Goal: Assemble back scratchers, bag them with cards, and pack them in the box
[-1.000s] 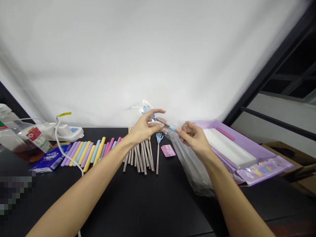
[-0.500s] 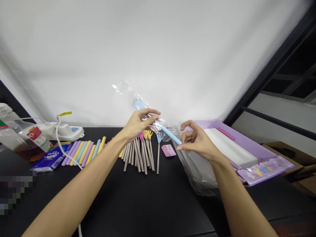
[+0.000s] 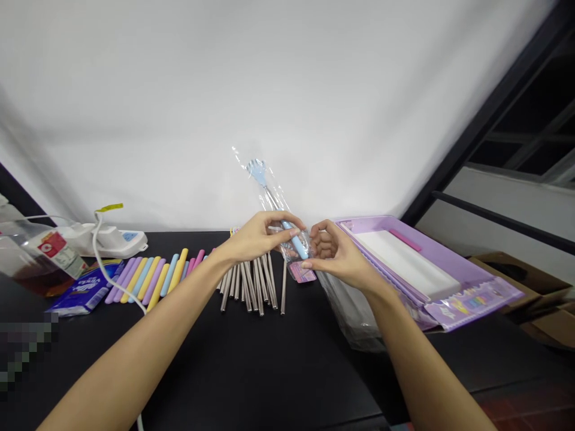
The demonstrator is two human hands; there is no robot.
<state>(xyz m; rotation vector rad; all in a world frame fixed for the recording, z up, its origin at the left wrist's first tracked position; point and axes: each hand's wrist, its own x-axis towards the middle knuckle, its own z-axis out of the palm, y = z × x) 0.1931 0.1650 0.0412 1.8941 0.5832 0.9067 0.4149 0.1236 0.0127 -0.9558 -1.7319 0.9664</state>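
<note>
A light blue back scratcher (image 3: 257, 172) with a metal shaft and a blue handle lies slantwise inside a clear plastic sleeve (image 3: 277, 194), its claw end up and away from me. My left hand (image 3: 265, 235) is closed round the sleeve at the handle. Beside the handle's lower end, my right hand (image 3: 335, 251) curves with thumb and fingers apart; its thumb tip is by the sleeve's edge, and I cannot tell if it touches. Below are several metal back scratcher rods (image 3: 251, 287) in a bunch and a pink printed card (image 3: 302, 272), partly behind the sleeve.
Coloured handle tubes (image 3: 155, 278) lie in a row at left, near a blue tissue pack (image 3: 85, 290), a bottle (image 3: 45, 257), a power strip (image 3: 121, 240) and its white cable. At right are a purple display box (image 3: 399, 224) and a stack of clear sleeves (image 3: 354, 311).
The blue back scratcher has slid fully into the sleeve and turned steeper. My right hand has let go of the handle, its thumb and fingers now apart. The view has shifted slightly.
</note>
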